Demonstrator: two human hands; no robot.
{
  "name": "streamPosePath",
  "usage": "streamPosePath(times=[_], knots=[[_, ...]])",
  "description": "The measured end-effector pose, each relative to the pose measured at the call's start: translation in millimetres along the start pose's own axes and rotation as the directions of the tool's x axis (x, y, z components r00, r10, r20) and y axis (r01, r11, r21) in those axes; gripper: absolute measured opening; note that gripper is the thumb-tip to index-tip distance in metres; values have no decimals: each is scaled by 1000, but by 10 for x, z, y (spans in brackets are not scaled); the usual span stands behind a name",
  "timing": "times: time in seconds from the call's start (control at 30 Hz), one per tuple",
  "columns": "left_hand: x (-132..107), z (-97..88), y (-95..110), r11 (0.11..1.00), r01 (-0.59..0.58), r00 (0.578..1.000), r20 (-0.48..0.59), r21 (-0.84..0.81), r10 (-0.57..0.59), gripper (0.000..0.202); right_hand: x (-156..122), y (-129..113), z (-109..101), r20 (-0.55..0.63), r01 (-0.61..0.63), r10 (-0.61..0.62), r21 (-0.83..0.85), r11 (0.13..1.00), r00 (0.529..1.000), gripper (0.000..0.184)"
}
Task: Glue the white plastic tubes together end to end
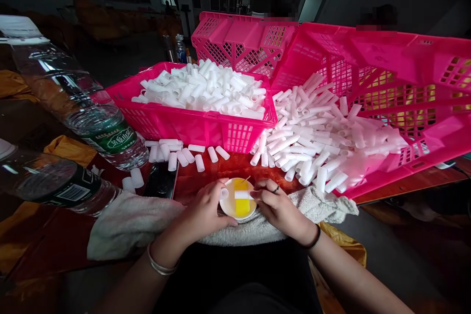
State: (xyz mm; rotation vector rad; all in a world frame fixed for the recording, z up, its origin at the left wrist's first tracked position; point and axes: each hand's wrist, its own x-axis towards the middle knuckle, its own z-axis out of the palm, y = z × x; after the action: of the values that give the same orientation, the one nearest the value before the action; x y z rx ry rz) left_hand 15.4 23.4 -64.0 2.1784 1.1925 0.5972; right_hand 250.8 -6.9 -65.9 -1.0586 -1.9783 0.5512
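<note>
A small round white dish (225,207) sits at the table's front edge, with a yellow block (242,207) in it. My right hand (274,203) is closed, pinching a short white tube (242,195) level above the yellow block. A thin stick-like piece (247,178) shows at the block's upper end; what it belongs to is unclear. My left hand (206,208) curls round the dish's left side, its thumb along the near rim. Another white tube (223,193), seen end-on, is at its fingertips.
A pink basket (191,125) heaped with white tubes stands behind the dish. At right, a tipped pink basket (397,103) spills a large pile of tubes (312,132). Loose tubes, a phone (161,180) and two water bottles (106,127) are at left. A towel (136,223) lines the front edge.
</note>
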Motion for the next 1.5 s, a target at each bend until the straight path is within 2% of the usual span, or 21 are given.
streamPosePath(times=[0.17, 0.27, 0.33, 0.43, 0.5, 0.63, 0.77, 0.83, 0.9, 0.97, 1.03, 1.1, 1.17, 1.23, 1.33, 1.4, 1.47, 1.5], knots=[[-8, -7, -15, 999, 23, 1000, -8, -33, -24, 85, -1, 7, -4, 19, -148, 147, 90, 985, 989, 23], [-2, -8, -15, 998, 39, 999, -2, -52, -39, 83, 2, 14, 3, 6, -40, 40, 26, 999, 999, 16], [10, -14, -10, 996, 41, 999, 7, -74, -41, 81, 6, 27, 7, -1, 0, 0, 49, 999, 1000, 14], [28, -20, -18, 993, 44, 999, 25, -108, -42, 80, 3, 47, 9, 10, -147, 148, 201, 968, 989, 19], [33, -19, -33, 993, 52, 998, 35, -111, -48, 80, -9, 48, 8, 23, -217, 217, 213, 953, 976, 19], [34, -21, -52, 991, 74, 996, 58, -114, -68, 80, -43, 26, 20, -33, -121, 125, 102, 987, 992, 9], [57, -50, -33, 989, 73, 995, 79, -131, -63, 79, -73, 33, 45, -23, -217, 227, 210, 953, 974, 14], [80, -79, -14, 991, 56, 995, 90, -124, -45, 77, -85, 44, 41, -48, -171, 177, 107, 979, 983, 13], [102, -117, 10, 995, 14, 995, 102, -100, -4, 75, -96, 51, 33, -65, -12, 8, -57, 998, 998, 11], [113, -165, 43, 997, -56, 995, 82, -50, 60, 67, -102, 45, 33, -73, 93, -100, -100, 991, 992, 14], [111, -221, 89, 994, -100, 995, 25, 35, 99, 42, -99, 13, 43, -148, 49, -44, 32, 998, 988, 10], [97, -280, 148, 986, -111, 994, 5, 123, 112, 21, -84, -55, 40, -226, -57, 114, 245, 968, 967, 9], [76, -337, 215, 969, -149, 989, 42, 199, 144, 20, -56, -158, 2, -227, -128, 230, 391, 911, 946, 14], [50, -381, 287, 934, -225, 974, 66, 279, 215, 24, -23, -280, -75, -167, -178, 269, 421, 890, 948, 16], [3, -395, 426, 849, -305, 949, 61, 432, 310, 25, 6, -457, -197, -83, -221, 258, 311, 924, 962, 16], [-33, -354, 558, 820, -317, 945, 86, 477, 316, 20, 5, -556, -231, -102, -189, 204, 139, 972, 974, 13], [-74, -274, 727, 869, -308, 951, 144, 387, 273, 16, -10, -645, -220, -180, -98, 83, -73, 993, 980, 22], [-98, -225, 822, 919, -282, 954, 185, 277, 237, 14, -22, -690, -210, -216, -43, 8, -162, 986, 976, 26]])
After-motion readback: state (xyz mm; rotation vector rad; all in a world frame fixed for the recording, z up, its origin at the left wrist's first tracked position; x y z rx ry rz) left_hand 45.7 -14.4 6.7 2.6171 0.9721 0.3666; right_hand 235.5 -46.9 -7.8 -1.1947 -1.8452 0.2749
